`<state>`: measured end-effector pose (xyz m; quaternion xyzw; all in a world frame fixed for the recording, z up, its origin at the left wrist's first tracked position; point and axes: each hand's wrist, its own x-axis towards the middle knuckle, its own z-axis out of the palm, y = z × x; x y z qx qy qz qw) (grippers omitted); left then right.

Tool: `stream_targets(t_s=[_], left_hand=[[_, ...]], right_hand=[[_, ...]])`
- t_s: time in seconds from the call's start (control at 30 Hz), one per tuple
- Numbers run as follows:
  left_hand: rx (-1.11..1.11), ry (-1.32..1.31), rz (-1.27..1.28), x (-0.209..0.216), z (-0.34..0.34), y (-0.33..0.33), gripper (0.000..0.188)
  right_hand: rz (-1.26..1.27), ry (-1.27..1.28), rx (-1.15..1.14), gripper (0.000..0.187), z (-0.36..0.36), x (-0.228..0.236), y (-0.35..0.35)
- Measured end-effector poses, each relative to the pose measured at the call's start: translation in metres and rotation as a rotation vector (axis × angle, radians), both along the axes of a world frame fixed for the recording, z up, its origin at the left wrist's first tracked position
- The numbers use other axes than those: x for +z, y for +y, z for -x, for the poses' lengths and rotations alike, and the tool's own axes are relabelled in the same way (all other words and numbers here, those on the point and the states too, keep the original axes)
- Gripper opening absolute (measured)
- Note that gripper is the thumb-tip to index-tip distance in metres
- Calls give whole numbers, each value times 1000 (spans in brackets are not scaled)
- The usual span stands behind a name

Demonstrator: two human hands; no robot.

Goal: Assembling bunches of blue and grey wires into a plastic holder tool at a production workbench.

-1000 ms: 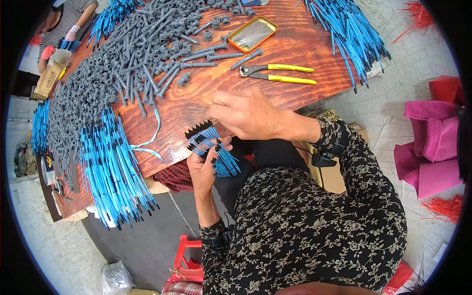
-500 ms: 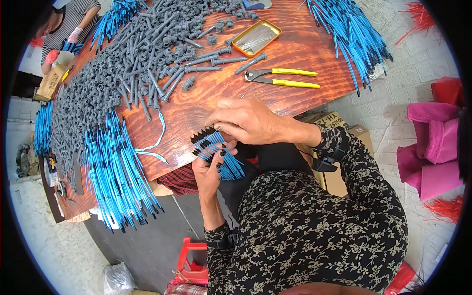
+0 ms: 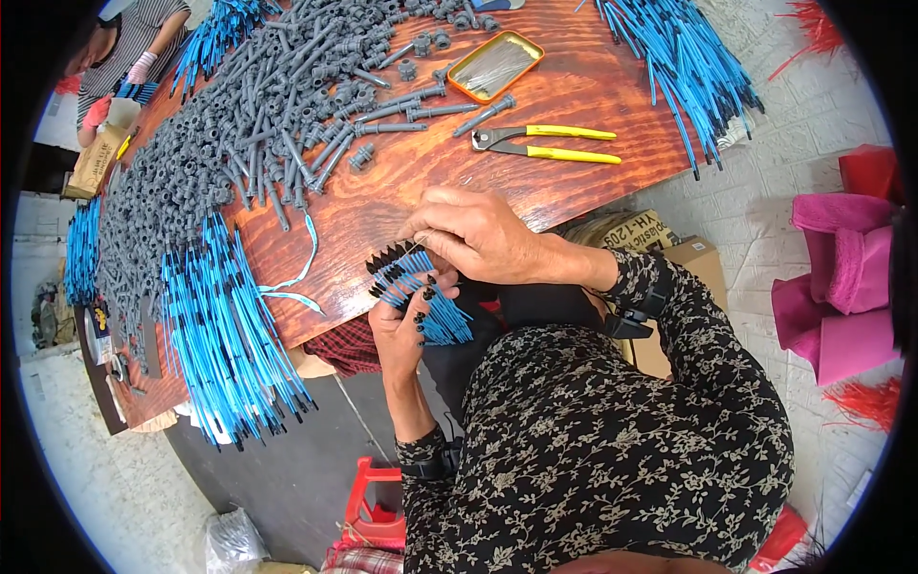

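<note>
My left hand is closed around a bundle of thin blue sticks with black tips, held over the table's near edge. The black tips fan out in a row above my fingers, and the blue ends hang below. My right hand is pinched at the upper right of the row of tips. Whatever lies between its thumb and fingers is too small to make out. Beyond my hands, pliers with yellow handles rest on the table. A yellow-rimmed tin of thin, pale, needle-like pieces sits past them.
A big heap of grey plastic fittings covers the table's left side. Blue stick bundles lie at the left edge and far right. A blue-white ribbon lies nearby. A co-worker's gloved hand shows at far left. A red stool stands below.
My hands keep nearly the same hold, with the right fingers shifting only slightly at the tips. Objects on the table appear slightly higher and further left in the view.
</note>
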<state>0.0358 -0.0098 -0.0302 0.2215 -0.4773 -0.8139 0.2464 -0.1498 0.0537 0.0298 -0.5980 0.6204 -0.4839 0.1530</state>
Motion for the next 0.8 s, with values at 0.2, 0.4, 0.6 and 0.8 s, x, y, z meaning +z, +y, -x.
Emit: stream_targets(t_s=[0.2,0.4,0.6,0.8], left_hand=[[12,-3,4,-3,-1,-1,20],[-1,16,0,-3,-2,-1,20],[9,-3,20,-2,0,0,20],[4,-1,23,2,0,0,20]], right_hand=[[4,36,-24,14,-4,4,2],[33,14,82,17,1,2,-3],[-122,-124,189,21,10,2,-3],[-109,-157,238,21,13,4,-5]])
